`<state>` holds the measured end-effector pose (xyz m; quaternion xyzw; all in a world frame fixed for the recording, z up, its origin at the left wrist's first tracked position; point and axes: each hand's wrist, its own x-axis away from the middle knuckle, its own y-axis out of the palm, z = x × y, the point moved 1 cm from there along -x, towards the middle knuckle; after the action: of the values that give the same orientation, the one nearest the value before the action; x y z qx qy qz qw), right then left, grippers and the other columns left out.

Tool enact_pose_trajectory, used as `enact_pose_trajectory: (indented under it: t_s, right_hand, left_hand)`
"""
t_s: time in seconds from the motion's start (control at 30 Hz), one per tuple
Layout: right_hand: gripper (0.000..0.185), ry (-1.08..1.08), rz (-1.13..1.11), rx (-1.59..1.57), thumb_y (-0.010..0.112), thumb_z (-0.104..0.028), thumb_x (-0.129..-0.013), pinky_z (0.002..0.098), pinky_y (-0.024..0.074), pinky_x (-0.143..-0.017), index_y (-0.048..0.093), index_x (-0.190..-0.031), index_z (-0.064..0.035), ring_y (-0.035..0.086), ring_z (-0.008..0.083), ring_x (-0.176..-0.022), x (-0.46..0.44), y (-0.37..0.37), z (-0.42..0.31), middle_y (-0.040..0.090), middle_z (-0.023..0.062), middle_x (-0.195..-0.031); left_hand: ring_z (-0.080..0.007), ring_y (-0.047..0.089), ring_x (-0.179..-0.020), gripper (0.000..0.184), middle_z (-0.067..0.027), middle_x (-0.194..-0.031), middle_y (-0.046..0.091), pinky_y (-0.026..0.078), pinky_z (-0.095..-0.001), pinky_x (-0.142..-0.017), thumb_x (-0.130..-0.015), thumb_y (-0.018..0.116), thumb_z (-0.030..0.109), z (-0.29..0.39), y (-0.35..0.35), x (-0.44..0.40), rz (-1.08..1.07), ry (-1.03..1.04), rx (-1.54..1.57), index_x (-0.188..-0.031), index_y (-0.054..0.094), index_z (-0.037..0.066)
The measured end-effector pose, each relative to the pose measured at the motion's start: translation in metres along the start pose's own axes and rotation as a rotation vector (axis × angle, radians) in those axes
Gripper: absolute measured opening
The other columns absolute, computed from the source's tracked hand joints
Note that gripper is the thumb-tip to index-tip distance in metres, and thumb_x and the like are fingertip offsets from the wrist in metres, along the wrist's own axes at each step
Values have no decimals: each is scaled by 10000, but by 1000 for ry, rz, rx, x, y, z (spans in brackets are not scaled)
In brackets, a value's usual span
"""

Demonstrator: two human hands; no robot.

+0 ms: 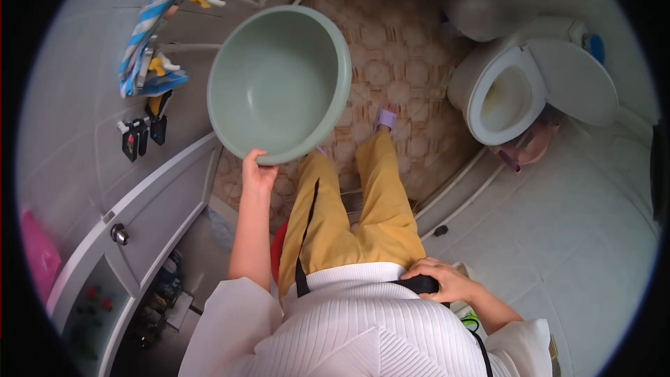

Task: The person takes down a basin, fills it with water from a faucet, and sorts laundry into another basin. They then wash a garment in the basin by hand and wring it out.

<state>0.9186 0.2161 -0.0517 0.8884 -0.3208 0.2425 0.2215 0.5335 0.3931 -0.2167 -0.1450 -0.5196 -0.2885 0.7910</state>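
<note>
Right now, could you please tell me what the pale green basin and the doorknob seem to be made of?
Pale green basin: probably plastic, smooth and mildly glossy, given the soft highlight inside and its even colour. Doorknob: likely metal, polished, judging by its bright reflections.

The left arm (249,244) reaches forward, its bare forearm running nearly straight up to the left hand (259,173), which is curled in a firm grip with the thumb on top. The right arm (492,307) is bent at the elbow and drawn in close, and the right hand (447,281) sits at the waist — knuckles up, fingers pointing inward and bent. Both legs (380,192) stand apart below — the right foot (384,124) points forward.
</note>
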Motion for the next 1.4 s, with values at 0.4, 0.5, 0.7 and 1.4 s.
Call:
enact_pose_trajectory:
  t_s: [0.4, 0.5, 0.7, 1.4]
  right_hand:
    - [181, 372, 1088, -822, 435, -176, -895, 246, 443, -611, 553, -809, -69, 546, 107, -646, -190, -35, 342, 590, 46, -732]
    - [143, 693, 958, -537, 431, -165, -894, 267, 443, -551, 544, -889, -79, 510, 94, -551, -232, 9, 512, 588, 30, -723]
    - [239, 652, 993, 669, 450, -234, -891, 335, 493, -620, 588, -1013, -81, 607, 206, -704, -465, -155, 609, 636, 87, -883]
    - [216, 547, 1351, 1106, 544, -169, -783, 407, 485, -697, 558, -928, -9, 596, 318, -804, -547, -207, 575, 608, 134, -837]
  left_hand:
    - [-278, 515, -1094, 527, -107, -1190, 491, 465, -458, -916, -693, 521, -45, -60, 5, -160, -43, 102, -87, -1206, 417, 10]
    - [-268, 525, -1080, 510, -103, -1164, 510, 475, -442, -907, -695, 525, -43, -71, -1, -215, -10, 141, -130, -1194, 428, 5]
    - [-250, 536, -1059, 496, -96, -1158, 514, 498, -393, -857, -709, 518, -41, -77, -30, -335, -59, 150, -178, -1195, 432, 16]
    - [-267, 514, -1107, 526, -93, -1183, 522, 466, -448, -920, -701, 498, -44, -92, 5, -387, -216, 23, -28, -1217, 425, 27]
